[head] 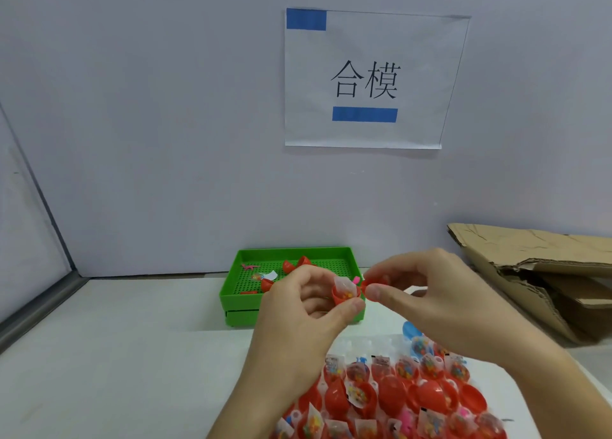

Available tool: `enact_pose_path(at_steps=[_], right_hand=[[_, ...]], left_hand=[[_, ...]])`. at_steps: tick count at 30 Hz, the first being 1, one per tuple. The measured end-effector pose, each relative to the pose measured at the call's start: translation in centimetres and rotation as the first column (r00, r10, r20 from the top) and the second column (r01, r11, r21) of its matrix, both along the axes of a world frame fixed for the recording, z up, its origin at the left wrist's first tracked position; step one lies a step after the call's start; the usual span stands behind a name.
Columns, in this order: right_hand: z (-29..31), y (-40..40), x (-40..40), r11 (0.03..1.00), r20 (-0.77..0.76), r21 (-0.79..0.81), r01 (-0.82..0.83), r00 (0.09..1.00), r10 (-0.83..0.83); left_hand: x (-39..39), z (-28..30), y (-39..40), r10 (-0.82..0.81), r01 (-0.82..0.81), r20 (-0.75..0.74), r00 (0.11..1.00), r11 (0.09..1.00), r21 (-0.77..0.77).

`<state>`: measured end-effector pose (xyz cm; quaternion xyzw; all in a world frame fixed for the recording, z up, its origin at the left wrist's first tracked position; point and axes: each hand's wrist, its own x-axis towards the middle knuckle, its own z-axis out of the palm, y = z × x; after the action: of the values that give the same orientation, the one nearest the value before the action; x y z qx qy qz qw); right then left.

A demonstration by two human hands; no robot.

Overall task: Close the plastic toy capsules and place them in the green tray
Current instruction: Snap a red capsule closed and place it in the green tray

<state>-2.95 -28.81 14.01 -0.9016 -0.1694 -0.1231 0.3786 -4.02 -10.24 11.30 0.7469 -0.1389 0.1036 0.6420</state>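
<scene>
White table (132, 356) against a pale wall, paper sign (364, 81) above. Green tray (231, 293) at the back holds loose red shells. Torn cardboard (530, 273) lies right. Left hand (304, 309) pinches a red capsule half (344, 294) with a packet inside; right hand (427, 293) pinches the other half (372, 284) just beside it. Open red capsules (397, 399) crowd the near edge.

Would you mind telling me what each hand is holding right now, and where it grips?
The left hand pinches the filled red capsule half by its outer wall; the right hand pinches the other red half at its rim.
</scene>
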Motion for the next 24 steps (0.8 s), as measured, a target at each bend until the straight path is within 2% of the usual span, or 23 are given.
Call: enact_pose_path(at_steps=[4, 6, 9, 14, 24], right_hand=[[0.7, -0.6, -0.7, 0.999, 0.003, 0.046, -0.013, 1.000, 0.013], [1.1, -1.1, -1.1, 0.997, 0.065, 0.082, 0.003, 0.998, -0.009], [1.7, -0.8, -1.6, 0.998, 0.148, 0.068, 0.001, 0.989, -0.011], [0.9, 1.1, -1.9, 1.000, 0.193, -0.016, -0.015, 0.981, 0.018], [0.7, 2.3, -1.8, 0.999, 0.279, 0.038, -0.020, 0.960, 0.008]], left_hand=[[0.0, 0.2, 0.0, -0.015, 0.018, 0.049, 0.999, 0.999, -0.047], [-0.1, 0.2, 0.1, -0.002, 0.005, 0.079, 0.997, 0.999, -0.038], [-0.3, 0.2, -0.1, 0.031, -0.039, 0.145, 0.989, 0.998, 0.053], [-0.9, 0.1, -1.0, 0.075, -0.141, 0.281, 0.957, 0.965, 0.222], [-0.8, -0.2, -1.1, 0.118, -0.191, 0.308, 0.944, 0.956, 0.221]])
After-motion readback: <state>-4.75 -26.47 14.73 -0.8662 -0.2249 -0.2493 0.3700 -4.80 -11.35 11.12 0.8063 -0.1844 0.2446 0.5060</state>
